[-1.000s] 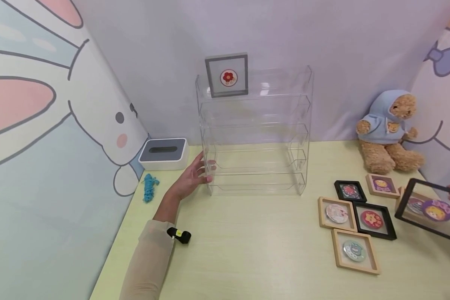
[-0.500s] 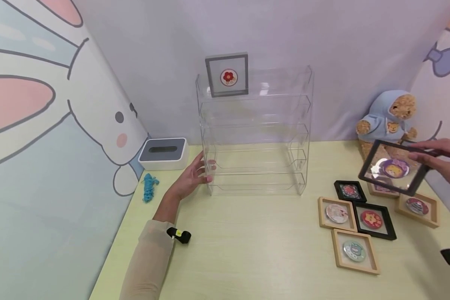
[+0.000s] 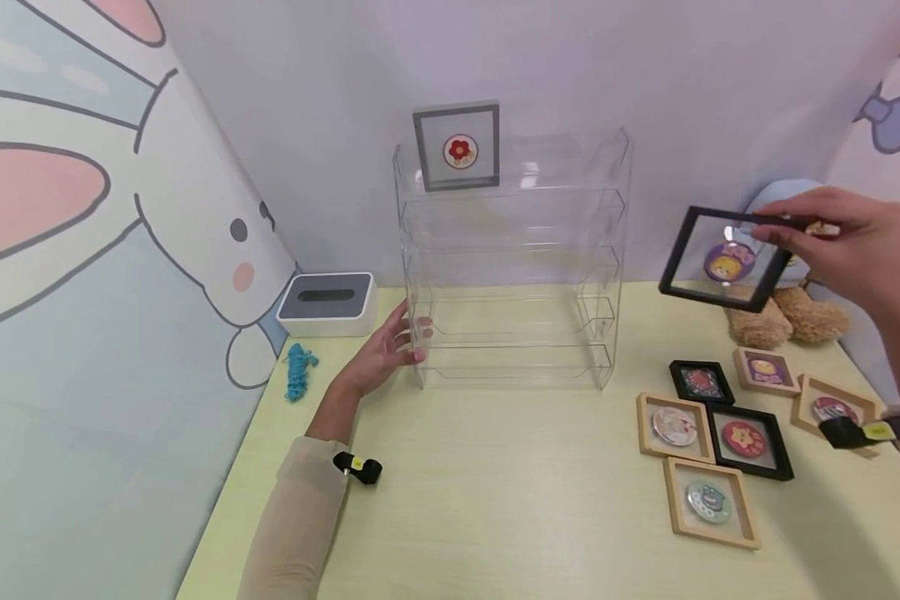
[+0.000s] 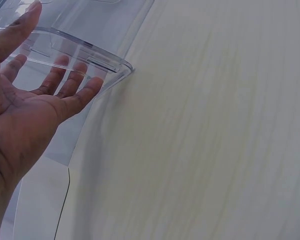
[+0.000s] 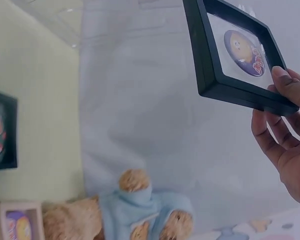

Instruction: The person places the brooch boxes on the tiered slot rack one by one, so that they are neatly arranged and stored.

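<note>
In the head view my right hand pinches a black-framed display frame by its right edge, thumb in front. A round purple badge with a yellow character shows inside it. The frame is in the air, tilted, right of the clear acrylic rack and in front of the teddy bear. My left hand is at the rack's lower left side. In the left wrist view its fingers are spread, loosely bent against the clear panel. A grey-edged frame with a red flower badge stands on the rack's top tier.
Several wooden and black badge frames, among them a black one, lie at the table's right. The teddy bear sits behind them. A tissue box and a blue yarn bundle are left of the rack.
My right hand has come in from the right edge, carrying the black frame up and leftward toward the rack's side. My left hand has stayed at the rack.
</note>
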### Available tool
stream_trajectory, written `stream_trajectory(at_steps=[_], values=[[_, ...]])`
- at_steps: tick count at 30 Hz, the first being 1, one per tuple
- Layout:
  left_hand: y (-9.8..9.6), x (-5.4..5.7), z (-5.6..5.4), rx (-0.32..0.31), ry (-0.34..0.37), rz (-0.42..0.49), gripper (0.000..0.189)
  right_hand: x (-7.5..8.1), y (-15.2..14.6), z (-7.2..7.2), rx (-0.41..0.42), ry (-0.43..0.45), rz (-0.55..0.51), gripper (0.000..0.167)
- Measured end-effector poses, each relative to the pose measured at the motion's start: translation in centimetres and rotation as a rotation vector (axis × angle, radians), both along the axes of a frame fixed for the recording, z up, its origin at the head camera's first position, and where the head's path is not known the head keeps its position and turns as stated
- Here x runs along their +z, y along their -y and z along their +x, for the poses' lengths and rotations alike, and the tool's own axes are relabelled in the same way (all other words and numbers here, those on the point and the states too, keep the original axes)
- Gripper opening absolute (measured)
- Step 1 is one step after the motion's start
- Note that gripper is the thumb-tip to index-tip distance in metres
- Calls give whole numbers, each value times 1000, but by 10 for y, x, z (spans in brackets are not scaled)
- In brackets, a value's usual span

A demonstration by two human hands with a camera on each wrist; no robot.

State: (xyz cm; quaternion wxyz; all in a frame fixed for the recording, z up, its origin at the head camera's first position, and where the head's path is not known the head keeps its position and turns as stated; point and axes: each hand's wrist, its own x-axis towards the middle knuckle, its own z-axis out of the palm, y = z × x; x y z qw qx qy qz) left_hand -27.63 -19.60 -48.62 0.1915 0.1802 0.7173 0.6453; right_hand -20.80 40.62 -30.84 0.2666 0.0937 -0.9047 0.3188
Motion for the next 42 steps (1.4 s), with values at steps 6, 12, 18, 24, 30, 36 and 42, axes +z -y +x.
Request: stream_trajectory(at_steps=[6, 12, 18, 24, 30, 36, 42], values=[[-1, -1, 0, -8, -1, 8, 103, 28, 31, -22, 40, -57, 55, 26], [1, -2, 1, -2, 1, 6, 102, 64, 68, -45, 63, -66, 16, 26], [1, -4, 1, 4, -3, 12, 106, 92, 113, -72, 76, -258, 24, 20], [2, -7, 1, -10, -18, 19, 107, 108, 155, -95, 50, -401, -53, 20], [-1, -8, 1, -9, -14, 24, 106, 110, 175, -124, 20, -441, -194, 20], [-4, -8, 1, -30, -5, 55, 107, 98, 173, -152, 16, -534, -319, 14], [-6, -8, 1, -36, -5, 72, 107, 92, 177, -153, -60, -437, -267, 18]])
